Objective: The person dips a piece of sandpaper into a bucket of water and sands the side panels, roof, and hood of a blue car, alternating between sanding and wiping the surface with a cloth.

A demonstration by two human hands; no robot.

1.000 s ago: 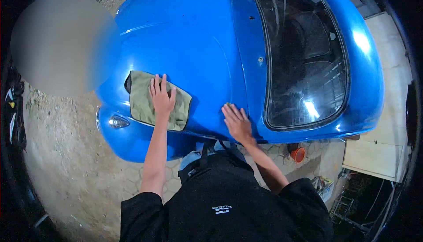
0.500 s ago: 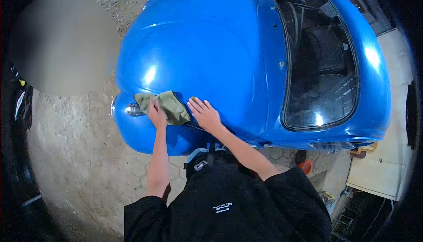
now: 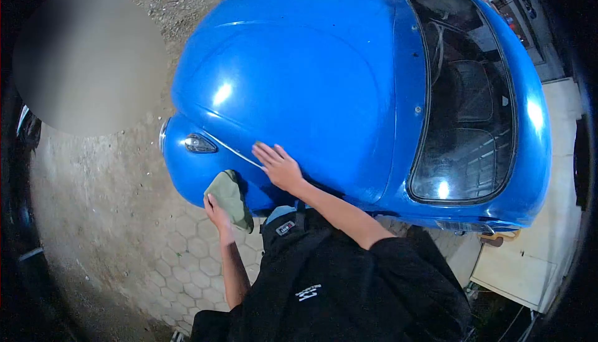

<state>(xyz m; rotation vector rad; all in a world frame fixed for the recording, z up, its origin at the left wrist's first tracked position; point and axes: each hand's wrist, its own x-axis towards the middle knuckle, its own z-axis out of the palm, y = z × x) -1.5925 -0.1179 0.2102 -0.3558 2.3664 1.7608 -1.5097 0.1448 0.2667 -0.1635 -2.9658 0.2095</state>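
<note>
My left hand (image 3: 219, 214) is closed on the near edge of an olive-green cloth (image 3: 227, 195), which overlaps the side of the blue car's front fender (image 3: 187, 171). My right hand (image 3: 281, 169) lies with fingers stretched out on the blue hood (image 3: 311, 105), close to the seam between hood and fender. A small yellowish-green pad (image 3: 258, 144) peeks out at its fingertips, mostly hidden beneath them. Left of that seam, a chrome turn-signal lamp (image 3: 200, 144) sits on top of the fender.
The windshield (image 3: 464, 99) and roof (image 3: 534, 118) stretch off to the right. Hexagonal paving (image 3: 187, 248) and bare ground (image 3: 99, 205) lie to the left and below. A pale panel (image 3: 517, 267) stands at lower right.
My left hand has drawn the cloth off the hood seam, down toward me at the fender's side. My right hand has slid toward the front of the car. The view has shifted.
</note>
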